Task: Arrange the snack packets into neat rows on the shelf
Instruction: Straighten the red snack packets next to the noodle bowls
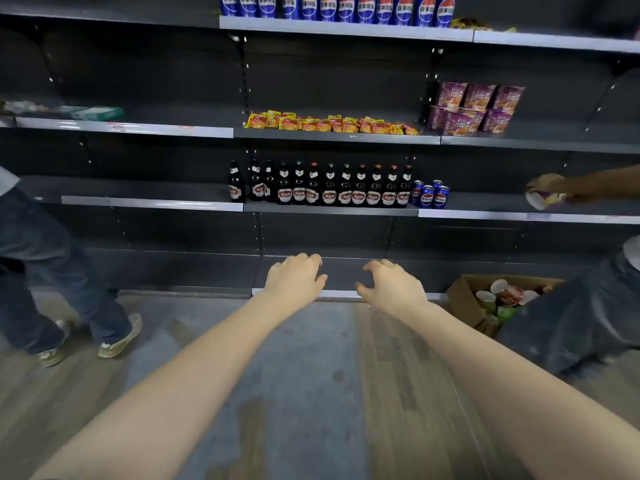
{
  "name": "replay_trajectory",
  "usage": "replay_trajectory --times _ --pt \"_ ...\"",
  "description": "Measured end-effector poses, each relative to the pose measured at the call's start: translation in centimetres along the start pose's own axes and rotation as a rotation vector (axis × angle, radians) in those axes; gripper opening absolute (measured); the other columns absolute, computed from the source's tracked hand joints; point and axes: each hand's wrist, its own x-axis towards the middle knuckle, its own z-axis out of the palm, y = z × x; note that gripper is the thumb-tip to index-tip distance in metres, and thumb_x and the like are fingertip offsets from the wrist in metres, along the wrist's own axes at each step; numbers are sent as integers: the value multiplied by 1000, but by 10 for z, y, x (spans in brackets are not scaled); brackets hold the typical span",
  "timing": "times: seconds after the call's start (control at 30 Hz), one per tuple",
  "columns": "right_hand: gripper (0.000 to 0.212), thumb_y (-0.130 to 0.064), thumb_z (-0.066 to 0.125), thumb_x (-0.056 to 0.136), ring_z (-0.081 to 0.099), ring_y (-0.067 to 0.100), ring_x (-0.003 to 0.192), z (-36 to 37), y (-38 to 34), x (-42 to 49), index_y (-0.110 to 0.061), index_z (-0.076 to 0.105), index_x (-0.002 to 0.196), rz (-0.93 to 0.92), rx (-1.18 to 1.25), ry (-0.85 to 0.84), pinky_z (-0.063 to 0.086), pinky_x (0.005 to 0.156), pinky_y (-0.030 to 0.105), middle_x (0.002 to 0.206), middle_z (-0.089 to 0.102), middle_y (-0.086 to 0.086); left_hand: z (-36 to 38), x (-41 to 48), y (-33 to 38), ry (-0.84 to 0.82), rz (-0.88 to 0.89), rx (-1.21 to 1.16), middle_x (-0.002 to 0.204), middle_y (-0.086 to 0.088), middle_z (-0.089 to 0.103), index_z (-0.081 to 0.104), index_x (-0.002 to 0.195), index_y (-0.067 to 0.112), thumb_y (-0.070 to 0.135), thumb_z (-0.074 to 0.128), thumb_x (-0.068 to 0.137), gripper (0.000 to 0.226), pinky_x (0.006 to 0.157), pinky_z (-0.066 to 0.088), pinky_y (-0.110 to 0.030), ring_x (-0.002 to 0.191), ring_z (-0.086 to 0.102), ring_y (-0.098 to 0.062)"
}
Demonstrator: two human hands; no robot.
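The reach towards the snack packets (329,124) is judged to be the step in hand, since nothing has been touched yet. The left hand (294,277) and the right hand (391,285) are held out side by side before the lowest shelf (341,271), fingers loosely curled and apart, with nothing gripped. The yellow and red packets are strewn in a loose, overlapping line on the middle shelf (336,136) at twelve o'clock, well above the hands and above a row of bottles (329,187). Next, both hands would need to be raised there and the packets squared up. At three o'clock of the right hand an open cardboard box (462,299) is seen on the floor, with several cups (498,294) heaped inside.
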Motion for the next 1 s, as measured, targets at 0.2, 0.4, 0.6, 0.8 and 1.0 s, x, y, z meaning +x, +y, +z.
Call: replay_trajectory --times 0.2,0.4,0.6,0.8,1.0 --pt "46 -44 49 90 47 23 120 8 30 74 -20 49 130 0 -36 -38 43 90 40 131 51 2 26 73 -3 -56 -4 54 126 -3 55 48 129 17 37 41 97 38 86 42 -37 114 52 -25" --pt "47 -43 50 89 48 25 117 -8 65 171 -19 49 129 -48 -50 -26 44 91 40 126 53 4 27 171 10 -41 -8 112 123 -5 55 48 126 16 37 40 97 36 83 44 -38 110 53 -26" --pt "47 -43 50 90 49 25 118 -24 88 258 -18 49 130 -79 -56 -14 44 93 41 126 53 5 31 254 19 -17 -16 80 121 -4 56 51 124 18 36 41 96 35 83 44 -37 110 54 -25" --pt "49 -43 50 90 48 24 121 -19 96 333 -18 48 131 -96 -32 0 44 96 41 128 53 4 39 330 7 1 -13 81 123 -5 56 50 126 18 36 41 97 36 84 45 -38 112 53 -25" --pt "46 -44 49 90 49 25 118 -11 95 425 -15 50 126 -81 -47 -2 45 92 40 127 53 5 52 423 -21 27 23 56 123 -4 56 52 123 18 37 41 96 35 84 45 -38 112 54 -24"
